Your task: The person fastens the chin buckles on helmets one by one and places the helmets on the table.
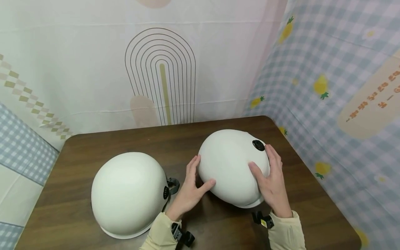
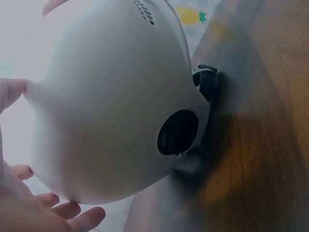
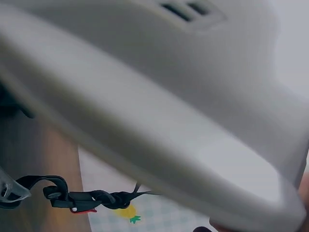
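Between my two hands is a smooth white helmet (image 1: 229,163), tilted over the right part of the table, with a round black knob (image 1: 258,145) on its shell. My left hand (image 1: 189,191) grips its left side, thumb near the lower edge and fingers on the far side. My right hand (image 1: 273,182) holds the opposite side, thumb on the shell and fingers near the knob. In the right wrist view, the helmet's rim and vent slots loom close, with a black strap and red-marked buckle (image 3: 84,202) below. A second white helmet (image 1: 128,192) sits left of my left hand.
Both helmets are over a brown wooden table (image 1: 175,142). A black strap (image 1: 173,185) sticks out beside the second helmet, near my left wrist. A white patterned cloth (image 1: 225,69) hangs behind the table, and a blue checked cloth (image 1: 312,114) hangs along its right side.
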Available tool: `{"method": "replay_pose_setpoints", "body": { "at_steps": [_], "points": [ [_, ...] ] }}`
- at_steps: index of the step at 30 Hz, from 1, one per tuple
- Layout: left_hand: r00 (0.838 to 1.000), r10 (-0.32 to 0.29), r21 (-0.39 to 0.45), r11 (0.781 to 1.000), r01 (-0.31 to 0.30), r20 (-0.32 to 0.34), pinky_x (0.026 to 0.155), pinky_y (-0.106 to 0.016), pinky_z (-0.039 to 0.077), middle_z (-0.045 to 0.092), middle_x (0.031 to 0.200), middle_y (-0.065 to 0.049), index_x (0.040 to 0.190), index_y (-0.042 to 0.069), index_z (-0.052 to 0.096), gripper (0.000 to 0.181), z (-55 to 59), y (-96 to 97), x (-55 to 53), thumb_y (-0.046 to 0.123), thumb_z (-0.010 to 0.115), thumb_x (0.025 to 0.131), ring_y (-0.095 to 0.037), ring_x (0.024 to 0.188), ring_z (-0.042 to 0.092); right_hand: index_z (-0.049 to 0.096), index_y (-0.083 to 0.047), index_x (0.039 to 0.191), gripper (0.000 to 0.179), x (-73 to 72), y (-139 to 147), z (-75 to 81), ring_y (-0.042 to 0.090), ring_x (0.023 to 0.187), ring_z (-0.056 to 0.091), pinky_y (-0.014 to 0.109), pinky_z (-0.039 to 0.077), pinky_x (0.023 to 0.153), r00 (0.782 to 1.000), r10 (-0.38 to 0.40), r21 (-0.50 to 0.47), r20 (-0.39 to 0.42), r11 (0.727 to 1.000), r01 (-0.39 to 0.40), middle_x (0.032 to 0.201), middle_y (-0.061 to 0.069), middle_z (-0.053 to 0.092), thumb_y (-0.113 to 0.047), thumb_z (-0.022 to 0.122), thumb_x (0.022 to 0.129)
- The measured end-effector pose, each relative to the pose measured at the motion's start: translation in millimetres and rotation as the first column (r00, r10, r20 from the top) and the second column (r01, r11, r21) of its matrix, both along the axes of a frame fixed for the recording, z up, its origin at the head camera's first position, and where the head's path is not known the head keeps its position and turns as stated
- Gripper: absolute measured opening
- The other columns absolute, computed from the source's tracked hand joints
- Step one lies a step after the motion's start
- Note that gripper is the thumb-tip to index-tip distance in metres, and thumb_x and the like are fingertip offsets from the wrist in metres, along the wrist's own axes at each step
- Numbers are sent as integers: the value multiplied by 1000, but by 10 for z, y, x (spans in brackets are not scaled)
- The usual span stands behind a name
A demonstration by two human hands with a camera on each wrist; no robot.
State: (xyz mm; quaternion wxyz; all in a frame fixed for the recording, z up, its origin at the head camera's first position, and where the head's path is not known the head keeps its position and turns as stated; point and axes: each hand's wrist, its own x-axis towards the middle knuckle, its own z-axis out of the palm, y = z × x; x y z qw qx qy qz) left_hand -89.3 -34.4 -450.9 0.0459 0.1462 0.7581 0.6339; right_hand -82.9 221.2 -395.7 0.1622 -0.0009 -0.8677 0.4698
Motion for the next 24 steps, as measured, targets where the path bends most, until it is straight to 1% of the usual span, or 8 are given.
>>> {"method": "replay_pose_setpoints", "body": {
  "at_steps": [5, 12, 17, 19, 21, 24],
  "points": [
    [1000, 5, -1, 1000, -5, 22, 113, -49, 23, 2, 160, 5, 155, 32, 11, 86, -17, 19, 8, 35, 68, 91, -18, 145, 15, 31, -22, 153, 71, 3, 20, 1, 29, 139, 24, 66, 26, 101, 1000, 10, 13, -22, 1000, -10, 157, -3, 22, -32, 67, 92],
    [999, 38, 51, 998, -40, 36, 109, -53, 29, 11, 158, 1, 154, 28, 18, 83, -24, 34, 14, 34, 71, 90, -25, 140, 28, 33, -25, 152, 70, 5, 25, -11, 23, 140, 22, 65, 26, 100, 998, 31, 4, -46, 1000, -30, 156, -5, 24, -29, 68, 92],
    [996, 68, 23, 997, -69, 59, 106, -54, 33, 17, 155, -1, 152, 26, 21, 84, 9, 18, 6, 40, 73, 87, -26, 139, 32, 36, -25, 151, 71, 0, 10, -20, 23, 138, 22, 64, 27, 100, 996, 40, 12, -83, 999, -39, 155, -5, 26, -26, 71, 89],
    [995, 75, -1, 997, -75, 62, 106, -54, 33, 16, 156, 0, 152, 27, 21, 86, 28, 7, 4, 43, 73, 85, -25, 140, 30, 37, -25, 151, 71, -1, 4, -21, 23, 137, 22, 63, 27, 100, 995, 42, 16, -94, 999, -41, 155, -4, 26, -26, 72, 89],
    [996, 77, -22, 997, -76, 50, 107, -55, 31, 14, 157, 1, 152, 29, 19, 88, 45, -2, -1, 46, 73, 85, -24, 141, 27, 37, -24, 150, 71, 0, 1, -23, 23, 137, 22, 63, 27, 100, 994, 44, 16, -97, 999, -43, 155, -3, 26, -25, 72, 88],
    [997, 77, -48, 996, -77, 4, 108, -57, 28, 9, 159, 7, 153, 36, 17, 89, 65, -10, -13, 48, 73, 84, -21, 143, 21, 36, -26, 151, 72, 3, -2, -19, 23, 139, 20, 65, 27, 99, 996, 44, 11, -81, 999, -44, 156, -4, 23, -27, 72, 88]
  ]
}}
